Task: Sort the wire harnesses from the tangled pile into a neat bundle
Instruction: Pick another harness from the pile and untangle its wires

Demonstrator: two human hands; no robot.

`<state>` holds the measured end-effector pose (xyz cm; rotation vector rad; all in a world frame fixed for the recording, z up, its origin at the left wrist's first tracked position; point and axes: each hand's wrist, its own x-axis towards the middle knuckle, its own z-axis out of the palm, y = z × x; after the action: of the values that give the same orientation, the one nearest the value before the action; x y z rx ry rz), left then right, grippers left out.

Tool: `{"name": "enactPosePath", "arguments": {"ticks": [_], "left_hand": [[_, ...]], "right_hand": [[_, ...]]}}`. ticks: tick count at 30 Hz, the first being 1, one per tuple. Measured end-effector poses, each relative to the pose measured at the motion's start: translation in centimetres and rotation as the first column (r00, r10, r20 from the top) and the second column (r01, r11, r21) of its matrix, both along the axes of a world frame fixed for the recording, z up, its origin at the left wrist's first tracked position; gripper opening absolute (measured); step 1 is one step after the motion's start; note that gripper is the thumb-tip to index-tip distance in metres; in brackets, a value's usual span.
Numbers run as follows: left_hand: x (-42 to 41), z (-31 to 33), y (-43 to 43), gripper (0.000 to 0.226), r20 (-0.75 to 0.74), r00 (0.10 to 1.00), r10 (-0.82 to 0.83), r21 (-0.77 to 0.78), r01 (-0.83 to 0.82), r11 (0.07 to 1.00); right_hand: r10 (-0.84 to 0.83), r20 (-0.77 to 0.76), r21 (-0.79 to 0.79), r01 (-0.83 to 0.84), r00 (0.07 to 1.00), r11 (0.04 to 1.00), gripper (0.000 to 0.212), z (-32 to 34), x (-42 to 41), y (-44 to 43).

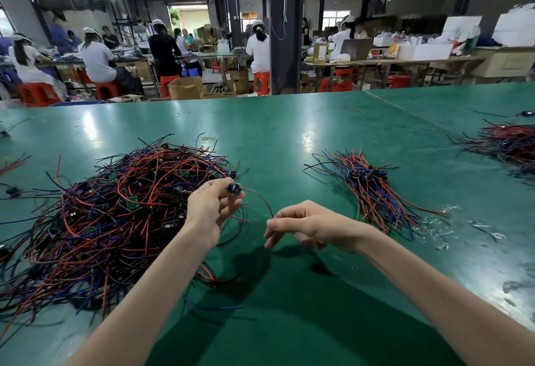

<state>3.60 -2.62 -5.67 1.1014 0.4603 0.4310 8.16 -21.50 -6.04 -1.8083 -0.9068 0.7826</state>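
Head view shows the left hand (208,209) pinching the blue connector of one wire harness (234,188) just over the right edge of the tangled pile (115,209). Its red lead arches across to the right hand (312,226), whose curled thumb and forefinger nip the free end. Well apart to the right, the sorted bundle (373,189) lies fanned on the green counter (289,134).

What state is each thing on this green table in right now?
Tangled pile: loose, unsorted heap.
Neat bundle: wires aligned, lying flat.
Harness: lifted, pinched by left hand.
Right hand: fingers curled at harness's wire end, grip unclear.
Far pile: heaped, untouched.
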Motion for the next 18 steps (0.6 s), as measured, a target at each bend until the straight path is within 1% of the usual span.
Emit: {"name": "enactPosePath", "arguments": {"ticks": [2,4,6,9,12,14,16,18], "left_hand": [[0.1,-0.3,-0.7,0.005,-0.015,0.998,-0.056,-0.010,0.056,0.998],[0.1,-0.5,-1.1,0.005,-0.002,0.995,-0.099,-0.007,0.099,0.995],[0.1,-0.6,-1.2,0.005,0.013,0.994,-0.109,0.000,0.109,0.994],[0.1,-0.6,-1.0,0.002,0.013,0.998,-0.069,-0.006,0.069,0.998],[0.1,-0.8,-0.6,0.002,-0.005,1.000,-0.026,-0.005,0.026,1.000],[0.1,-1.0,-0.6,0.004,-0.032,0.999,-0.018,0.013,0.019,1.000],[0.0,-1.1,-1.0,0.006,-0.067,0.996,-0.051,0.050,0.054,0.997],[-0.1,-1.2,-1.8,0.008,-0.091,0.986,-0.136,0.081,0.143,0.986]], "right_hand": [[-0.065,0.121,-0.057,0.072,0.991,0.996,0.036,-0.1,-0.2,0.2],[-0.094,0.175,-0.082,0.110,0.980,0.991,0.043,-0.2,-0.3,0.3],[-0.068,0.132,-0.049,0.075,0.989,0.996,0.044,0.0,-0.3,0.2],[0.053,0.016,0.010,-0.053,0.998,0.999,0.048,0.5,-0.3,-0.3],[0.179,-0.129,0.035,-0.176,0.975,0.984,0.053,1.1,0.1,-0.8],[0.222,-0.212,0.038,-0.219,0.952,0.975,0.055,1.4,0.4,-1.1],[0.197,-0.242,0.021,-0.198,0.950,0.980,0.057,1.5,0.7,-1.2],[0.108,-0.205,-0.005,-0.112,0.973,0.994,0.055,1.3,0.9,-1.1]]}}
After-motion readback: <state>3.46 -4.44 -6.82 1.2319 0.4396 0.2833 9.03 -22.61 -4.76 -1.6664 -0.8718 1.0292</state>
